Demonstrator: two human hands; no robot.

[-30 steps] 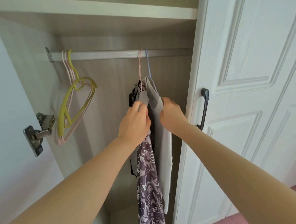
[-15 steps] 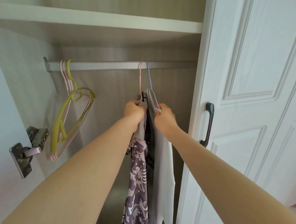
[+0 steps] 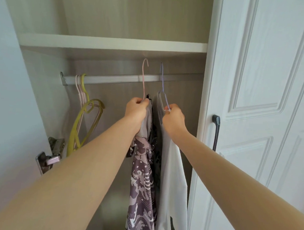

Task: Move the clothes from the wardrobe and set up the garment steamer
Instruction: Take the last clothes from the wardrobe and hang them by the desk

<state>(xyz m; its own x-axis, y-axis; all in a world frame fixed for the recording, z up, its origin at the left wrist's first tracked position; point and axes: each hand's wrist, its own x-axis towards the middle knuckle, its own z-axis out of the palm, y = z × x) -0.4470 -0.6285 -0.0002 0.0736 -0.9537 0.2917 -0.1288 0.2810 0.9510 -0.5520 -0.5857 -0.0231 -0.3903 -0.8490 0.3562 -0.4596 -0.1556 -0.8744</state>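
Observation:
Inside the open wardrobe, my left hand [image 3: 136, 108] grips the top of a purple patterned garment [image 3: 142, 184] on a pink hanger [image 3: 144, 75]. Its hook stands raised above the metal rail [image 3: 114, 78]. My right hand [image 3: 173, 118] grips the shoulder of a white garment [image 3: 172, 177] on a lilac hanger [image 3: 162, 82], whose hook also rises above the rail. A dark garment [image 3: 153, 132] hangs between the two. No garment steamer is in view.
Several bare hangers, pink and yellow-green [image 3: 85, 120], hang at the rail's left end. A white shelf [image 3: 112, 43] runs just above the rail. The white wardrobe door [image 3: 262, 103] with a dark handle [image 3: 215, 132] stands at the right; a metal hinge [image 3: 48, 157] sits on the left door.
Both hands rose with the hangers, so the two hooks lifted from the rail to above it. The camera tilted upward, showing more of the shelf.

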